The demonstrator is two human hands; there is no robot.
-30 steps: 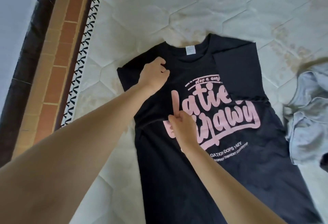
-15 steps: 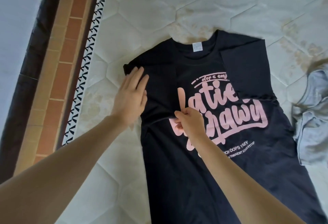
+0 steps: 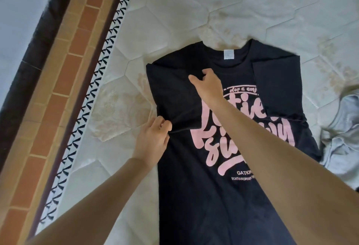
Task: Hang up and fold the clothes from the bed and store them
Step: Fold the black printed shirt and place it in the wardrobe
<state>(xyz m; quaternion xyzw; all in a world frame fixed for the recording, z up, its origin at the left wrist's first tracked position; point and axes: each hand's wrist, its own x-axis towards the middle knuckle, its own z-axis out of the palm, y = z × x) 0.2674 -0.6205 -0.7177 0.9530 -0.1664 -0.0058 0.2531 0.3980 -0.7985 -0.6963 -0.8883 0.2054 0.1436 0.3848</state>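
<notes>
Your left hand (image 3: 153,141) is pinching a fold of the black T-shirt (image 3: 194,196) at its left side seam, fingers curled tight around the cloth just where the shirt's edge is meeting the mattress (image 3: 194,6). Your right hand (image 3: 208,85) is reaching across the shirt's chest, fingers curled down and gripping the fabric just below the collar, on the left of the white neck label (image 3: 227,54); the thumb is sticking out toward the shirt's left sleeve. The shirt is lying flat and face up on the mattress, under both of your hands, with the right forearm crossing over the pink lettering (image 3: 233,128) and hiding part of it. Its right sleeve is lying folded in over the chest. The shirt's long axis is running from the collar, pointing away from you, down to the hem, which is passing out of view near you. A crumpled grey garment (image 3: 343,138) is lying just beside the shirt's right edge, touching it or nearly so.
</notes>
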